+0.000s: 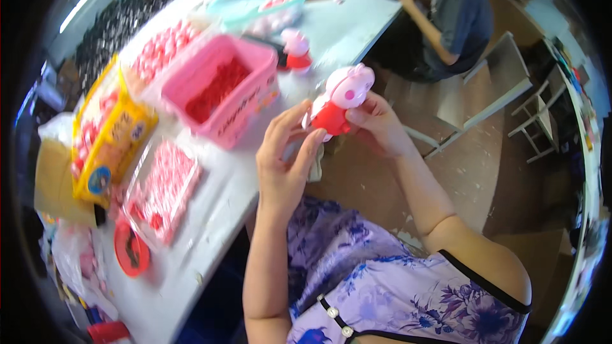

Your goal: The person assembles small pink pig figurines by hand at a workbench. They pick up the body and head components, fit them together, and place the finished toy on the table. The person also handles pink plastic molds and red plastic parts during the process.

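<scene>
Between my two hands, above my lap and beside the table edge, is a small toy pig figure [333, 114] with a pink head and a red body. My left hand [285, 153] pinches the lower part of its red body with thumb and fingers. On the other side, my right hand [377, 124] grips the figure near its head and body, its fingers partly hidden behind the toy. A second pig figure [297, 54] of the same colours stands on the table just beyond.
On the white table [223, 197] are a pink basket [242, 105] of small red parts, a yellow bag [118, 134] of pink pieces, a clear bag [167, 185] of pale pink parts, a red dish [132, 255] and a teal basin [223, 9]. Another person [452, 19] sits at the far right.
</scene>
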A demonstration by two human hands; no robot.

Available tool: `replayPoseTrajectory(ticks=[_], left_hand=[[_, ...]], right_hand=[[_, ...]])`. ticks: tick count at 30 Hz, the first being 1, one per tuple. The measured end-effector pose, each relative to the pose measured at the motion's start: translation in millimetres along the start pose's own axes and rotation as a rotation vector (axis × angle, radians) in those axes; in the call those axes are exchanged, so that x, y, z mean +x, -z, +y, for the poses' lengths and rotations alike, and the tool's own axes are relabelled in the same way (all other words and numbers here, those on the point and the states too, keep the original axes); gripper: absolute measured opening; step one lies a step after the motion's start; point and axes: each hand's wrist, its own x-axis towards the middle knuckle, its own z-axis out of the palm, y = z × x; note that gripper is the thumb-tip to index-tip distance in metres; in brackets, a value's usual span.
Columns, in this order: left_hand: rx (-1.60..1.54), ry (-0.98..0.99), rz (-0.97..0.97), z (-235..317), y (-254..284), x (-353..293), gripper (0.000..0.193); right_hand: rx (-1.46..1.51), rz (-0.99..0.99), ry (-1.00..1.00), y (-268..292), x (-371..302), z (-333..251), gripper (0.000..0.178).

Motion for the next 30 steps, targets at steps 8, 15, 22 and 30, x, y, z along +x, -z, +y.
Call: replayPoseTrajectory(ticks=[8,15,22,30], left_hand=[[0.14,-0.037,0.013,26,51,-65,0.029],[0.41,-0.094,0.148,27,58,-95,0.022],[0.583,-0.047,0.21,31,54,-104,0.004],[0.085,0.27,0.283,32,42,-134,0.041]], right_hand=[[0.112,-0.186,-0.299,-26,-31,44,0.042],[0.244,-0.244,-0.45,-38,-36,70,0.045],[0.282,-0.184,-0.49,-47,-54,76,0.04],[0.282,-0.105,-0.424,-67,-70,71,0.039]])
